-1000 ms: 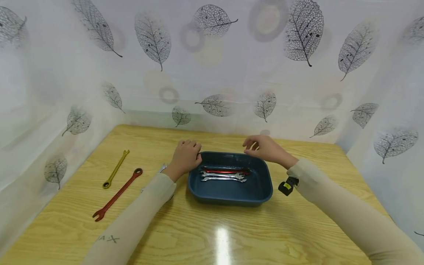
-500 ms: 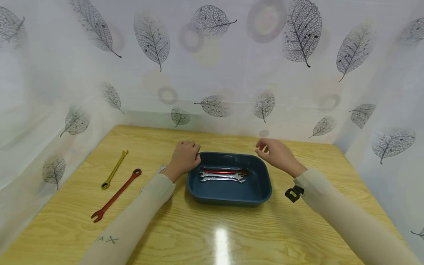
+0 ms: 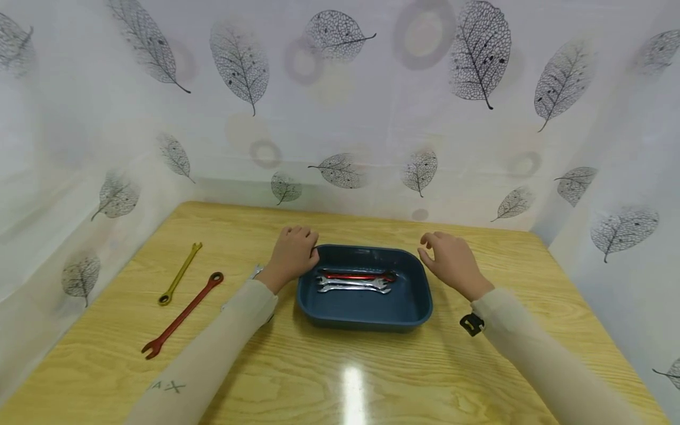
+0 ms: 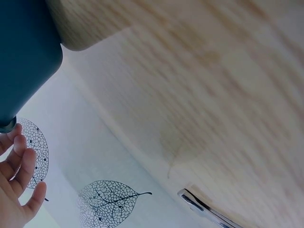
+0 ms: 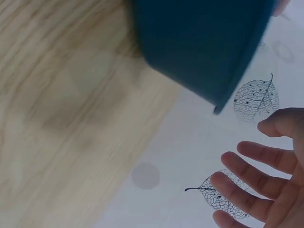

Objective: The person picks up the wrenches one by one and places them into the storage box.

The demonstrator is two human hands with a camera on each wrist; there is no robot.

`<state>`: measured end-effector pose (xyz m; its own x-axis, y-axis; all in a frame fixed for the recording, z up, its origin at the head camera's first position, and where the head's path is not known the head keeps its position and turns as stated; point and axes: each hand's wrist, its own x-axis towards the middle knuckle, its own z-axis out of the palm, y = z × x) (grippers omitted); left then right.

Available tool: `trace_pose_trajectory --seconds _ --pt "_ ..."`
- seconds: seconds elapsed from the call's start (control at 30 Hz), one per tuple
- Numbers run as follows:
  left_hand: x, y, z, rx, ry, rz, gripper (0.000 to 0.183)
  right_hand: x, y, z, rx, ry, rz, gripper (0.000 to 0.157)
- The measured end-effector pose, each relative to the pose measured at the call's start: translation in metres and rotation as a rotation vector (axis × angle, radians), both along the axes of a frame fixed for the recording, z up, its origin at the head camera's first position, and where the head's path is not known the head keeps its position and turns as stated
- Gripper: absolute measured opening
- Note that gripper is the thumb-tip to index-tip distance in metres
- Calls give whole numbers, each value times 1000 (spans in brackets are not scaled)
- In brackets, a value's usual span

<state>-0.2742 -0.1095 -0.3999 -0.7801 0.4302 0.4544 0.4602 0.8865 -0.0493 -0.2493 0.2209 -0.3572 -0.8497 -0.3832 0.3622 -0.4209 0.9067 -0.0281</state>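
My left hand [image 3: 294, 251] holds the back left corner of a dark blue tray [image 3: 366, 323], its thumb at the rim. In the left wrist view a fingertip meets the tray's edge; the thumb is hidden there. Inside the tray lie a shiny red wrench [image 3: 353, 275] and silver wrenches [image 3: 353, 283], side by side. My right hand [image 3: 451, 260] hovers beyond the back right corner, apart from the tray, holding nothing. Its fingers look spread and slightly bent in the right wrist view.
Left on the wooden table [image 3: 404, 378] lie a yellow wrench [image 3: 181, 274] and a longer red wrench [image 3: 183, 314]. A silver wrench [image 4: 204, 209] is mostly hidden under my left forearm in the head view. A leaf-patterned curtain [image 3: 350, 118] surrounds the table's back and sides.
My right hand has moved right and slightly nearer, from above the tray's back rim to outside its right corner. The left hand keeps its place; tray and wrenches lie as before.
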Motion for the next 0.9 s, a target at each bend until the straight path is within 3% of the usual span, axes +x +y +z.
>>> trace_pose_trajectory --seconds 0.1,0.27,0.67,0.9 --pt "0 0 0 -7 6 1 8 2 2 -8 42 84 2 19" --pt "0 -1 0 -14 21 -1 9 5 4 -18 76 133 -17 21" --pt "2 0 1 -18 9 7 9 6 6 -32 67 150 -31 20" --pt "1 0 1 -22 5 5 10 4 2 -35 54 110 -44 21"
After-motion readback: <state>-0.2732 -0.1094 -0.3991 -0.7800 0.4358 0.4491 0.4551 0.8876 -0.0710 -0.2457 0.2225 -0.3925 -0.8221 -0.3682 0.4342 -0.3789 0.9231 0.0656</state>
